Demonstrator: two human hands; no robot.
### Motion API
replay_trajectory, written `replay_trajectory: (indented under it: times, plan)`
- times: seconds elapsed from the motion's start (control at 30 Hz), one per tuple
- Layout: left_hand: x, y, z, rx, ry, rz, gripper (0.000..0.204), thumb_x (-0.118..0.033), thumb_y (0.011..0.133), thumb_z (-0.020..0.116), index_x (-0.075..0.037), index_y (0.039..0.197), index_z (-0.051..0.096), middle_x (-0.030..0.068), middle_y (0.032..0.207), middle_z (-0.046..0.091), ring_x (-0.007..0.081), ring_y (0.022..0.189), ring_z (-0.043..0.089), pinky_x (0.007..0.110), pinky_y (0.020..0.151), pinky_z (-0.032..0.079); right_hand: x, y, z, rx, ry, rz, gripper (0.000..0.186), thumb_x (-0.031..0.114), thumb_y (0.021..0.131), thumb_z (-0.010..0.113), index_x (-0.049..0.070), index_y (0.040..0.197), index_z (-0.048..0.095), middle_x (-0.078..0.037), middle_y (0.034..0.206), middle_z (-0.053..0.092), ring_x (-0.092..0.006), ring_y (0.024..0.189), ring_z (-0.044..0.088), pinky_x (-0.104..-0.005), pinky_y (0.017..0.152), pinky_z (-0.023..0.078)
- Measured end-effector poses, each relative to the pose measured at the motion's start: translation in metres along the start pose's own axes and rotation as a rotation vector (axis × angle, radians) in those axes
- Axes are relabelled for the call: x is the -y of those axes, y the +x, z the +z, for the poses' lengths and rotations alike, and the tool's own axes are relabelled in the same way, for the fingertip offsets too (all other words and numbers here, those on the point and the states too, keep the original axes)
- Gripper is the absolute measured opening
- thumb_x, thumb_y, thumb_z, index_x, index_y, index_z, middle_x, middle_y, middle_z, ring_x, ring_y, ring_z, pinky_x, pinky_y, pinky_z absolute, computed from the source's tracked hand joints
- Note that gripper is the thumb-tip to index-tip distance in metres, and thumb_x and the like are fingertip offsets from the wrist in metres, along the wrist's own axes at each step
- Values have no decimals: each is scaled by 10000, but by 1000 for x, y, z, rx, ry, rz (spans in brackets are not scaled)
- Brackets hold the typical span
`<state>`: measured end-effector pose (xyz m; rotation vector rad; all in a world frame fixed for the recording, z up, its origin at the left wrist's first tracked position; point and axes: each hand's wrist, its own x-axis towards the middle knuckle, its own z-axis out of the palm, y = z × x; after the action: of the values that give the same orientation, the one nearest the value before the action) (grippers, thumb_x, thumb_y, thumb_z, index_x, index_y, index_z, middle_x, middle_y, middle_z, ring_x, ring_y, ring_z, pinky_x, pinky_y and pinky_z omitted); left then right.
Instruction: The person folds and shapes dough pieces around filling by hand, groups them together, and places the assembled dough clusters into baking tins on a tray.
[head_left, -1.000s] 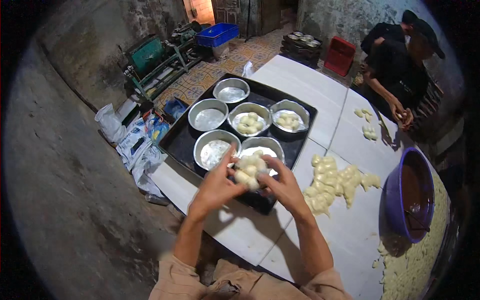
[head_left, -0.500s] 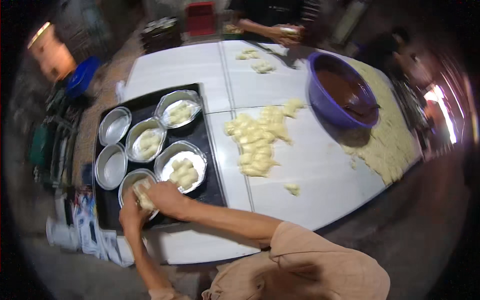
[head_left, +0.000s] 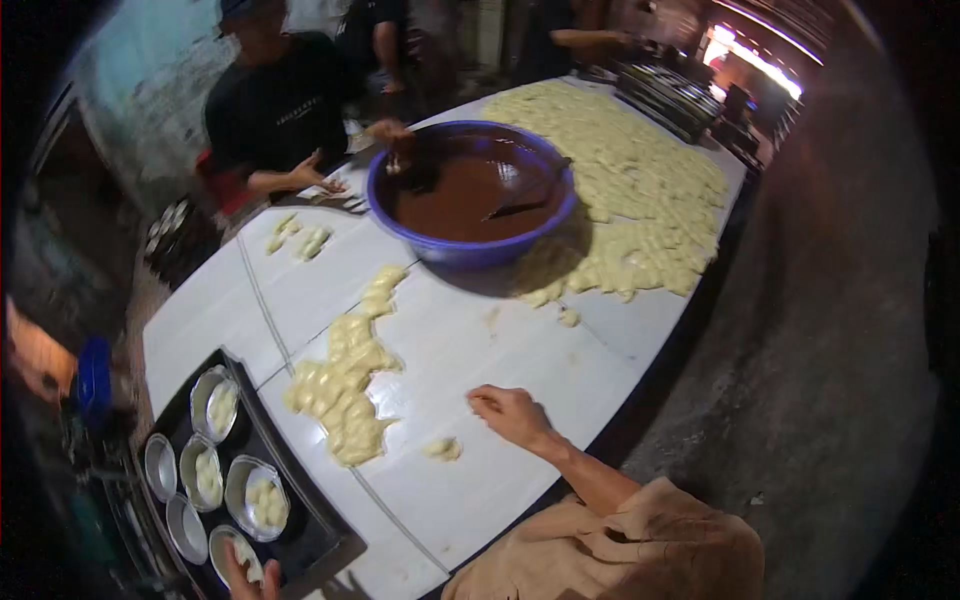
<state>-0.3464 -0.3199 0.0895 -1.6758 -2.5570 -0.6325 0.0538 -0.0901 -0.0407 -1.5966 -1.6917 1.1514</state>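
At the lower left my left hand (head_left: 252, 578) is partly cut off by the picture's edge, thumb and finger apart, beside the nearest round metal tin (head_left: 222, 560) with pale dough in it. This tin stands with several others on a black baking tray (head_left: 315, 530); some hold dough pieces, while two show none. Over the white table, my right hand (head_left: 512, 415) has its fingers curled, with nothing visible in them. A small dough lump (head_left: 442, 449) lies to its left. Farther left is a cluster of joined, glossy dough pieces (head_left: 345, 390).
A purple basin (head_left: 465, 250) of brown liquid, with a dark utensil in it, stands mid-table. Flattened dough pieces (head_left: 650, 190) cover the far right. Across the table, a co-worker's hand (head_left: 390, 132) reaches over the basin's rim. Small dough pieces (head_left: 312, 243) lie near that person.
My right hand has left the nearest tin and moved right over the table. My left hand stays by the tin, its fingers now apart. The view has swung to the right.
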Motion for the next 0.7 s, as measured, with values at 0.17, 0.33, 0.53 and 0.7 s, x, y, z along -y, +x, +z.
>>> replay_trajectory:
  times: [0.17,0.33,0.53,0.7]
  plan:
    - [-151,32,72,562,-453,-168,720,-274,904,707,-49,1493,359,187,1377,555,274,1211,550,339,953,477,-93,-4,-129,-336,-106,133,245,340,936,593,159,1058,706,-114,893,724,-298,857,709,-374,732,547]
    - [-338,63,196,816,-603,256,739,-269,765,844,-33,1379,508,169,1211,658,244,1013,675,352,787,540,-160,14,-233,-693,-149,-23,218,210,911,631,32,1022,690,-181,868,707,-353,814,695,-427,718,536]
    - [-505,70,289,888,-508,718,531,-371,864,717,-97,1298,582,143,1050,712,284,892,709,390,769,544,-173,31,-294,-635,-132,39,221,211,900,652,21,1006,691,-164,861,715,-330,786,699,-410,702,537]
    - [-543,77,318,828,-398,664,368,-309,869,711,-101,1165,647,86,999,732,267,895,712,376,802,545,-164,50,-302,-601,-111,-51,202,204,914,632,33,1003,692,-163,888,713,-332,782,694,-422,713,533]
